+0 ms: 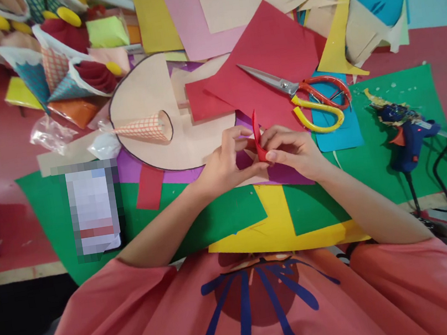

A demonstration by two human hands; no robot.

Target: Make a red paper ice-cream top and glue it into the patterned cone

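My left hand (228, 158) and my right hand (292, 149) meet over the middle of the table, both pinching a small folded piece of red paper (258, 139) that stands up between the fingertips. Beneath the hands lie purple, green and yellow sheets. Just beyond them a large red sheet (269, 54) carries scissors (309, 96) with red and yellow handles, blades pointing left. A small checked paper cone (144, 129) lies on a beige oval cut-out (154, 94) to the left of my left hand.
A blue glue gun (406, 137) with its cord rests on the green sheet at right. Finished paper cones with red and yellow fillings (65, 62) pile up at the far left. Coloured sheets cover the back. A phone (93, 209) lies at left.
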